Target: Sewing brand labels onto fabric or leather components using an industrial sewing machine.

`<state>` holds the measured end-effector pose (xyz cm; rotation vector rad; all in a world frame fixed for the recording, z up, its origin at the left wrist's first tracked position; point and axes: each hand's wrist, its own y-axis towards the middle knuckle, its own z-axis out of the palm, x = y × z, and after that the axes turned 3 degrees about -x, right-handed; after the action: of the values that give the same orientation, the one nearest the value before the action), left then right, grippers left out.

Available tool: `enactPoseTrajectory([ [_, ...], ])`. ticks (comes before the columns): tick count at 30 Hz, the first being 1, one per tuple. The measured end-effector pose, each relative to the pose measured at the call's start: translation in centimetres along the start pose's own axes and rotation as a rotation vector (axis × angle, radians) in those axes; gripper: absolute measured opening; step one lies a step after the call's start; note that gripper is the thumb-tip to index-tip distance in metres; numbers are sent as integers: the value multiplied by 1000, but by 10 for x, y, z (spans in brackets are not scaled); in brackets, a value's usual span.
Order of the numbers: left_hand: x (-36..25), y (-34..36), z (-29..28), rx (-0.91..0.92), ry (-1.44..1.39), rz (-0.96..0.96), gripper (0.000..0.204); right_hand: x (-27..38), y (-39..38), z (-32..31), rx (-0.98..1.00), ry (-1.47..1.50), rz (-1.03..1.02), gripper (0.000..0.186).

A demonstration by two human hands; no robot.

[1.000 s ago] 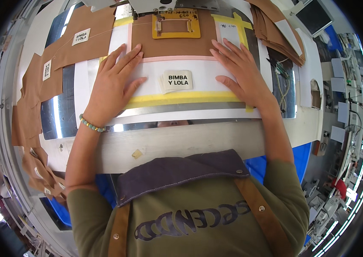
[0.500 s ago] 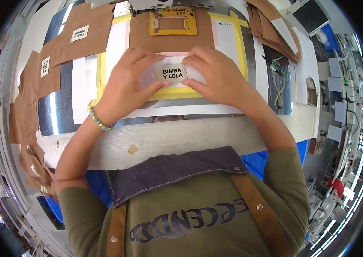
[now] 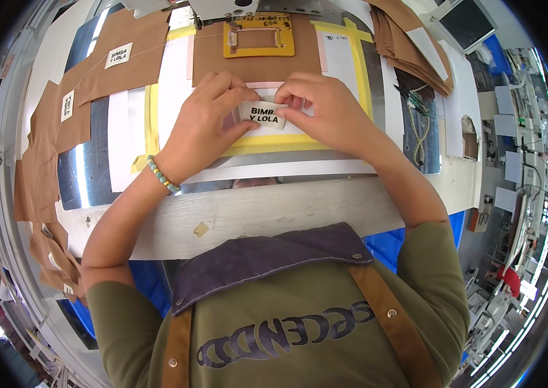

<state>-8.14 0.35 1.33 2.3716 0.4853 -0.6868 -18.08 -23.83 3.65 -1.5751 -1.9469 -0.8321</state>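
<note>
Between my two hands is a small white fabric label [image 3: 264, 117] with dark print. My left hand [image 3: 212, 116] pinches its left side with thumb and forefinger. My right hand [image 3: 322, 113] grips the right side, the thumb lying over part of the print. Just beyond my fingers lies a brown fabric panel [image 3: 212, 66] on a white sheet edged with yellow tape [image 3: 267, 143]. On that panel rests a yellow frame-shaped template [image 3: 290, 45] with a rectangular opening, below a sewing machine head [image 3: 225, 10].
Brown panels with sewn labels [image 3: 44, 161] trail down the left side. A stack of brown pieces [image 3: 403, 45] lies at the far right, near a monitor [image 3: 466, 26]. Cords [image 3: 421, 129] lie below the stack. A tan scrap [image 3: 201, 229] sits on the near table edge [image 3: 287, 210].
The label has shifted slightly to the right and tilted. My right thumb has moved onto its print, and my left hand has moved a little to the right.
</note>
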Motion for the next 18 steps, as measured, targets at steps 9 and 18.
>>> enactPoseTrajectory([
  [9,2,-1,-12,122,-24,-103,48,-26,47,-25,-91,221,109,17],
  [18,8,8,-20,71,32,88,49,-68,110,-11,-338,56,153,18],
])
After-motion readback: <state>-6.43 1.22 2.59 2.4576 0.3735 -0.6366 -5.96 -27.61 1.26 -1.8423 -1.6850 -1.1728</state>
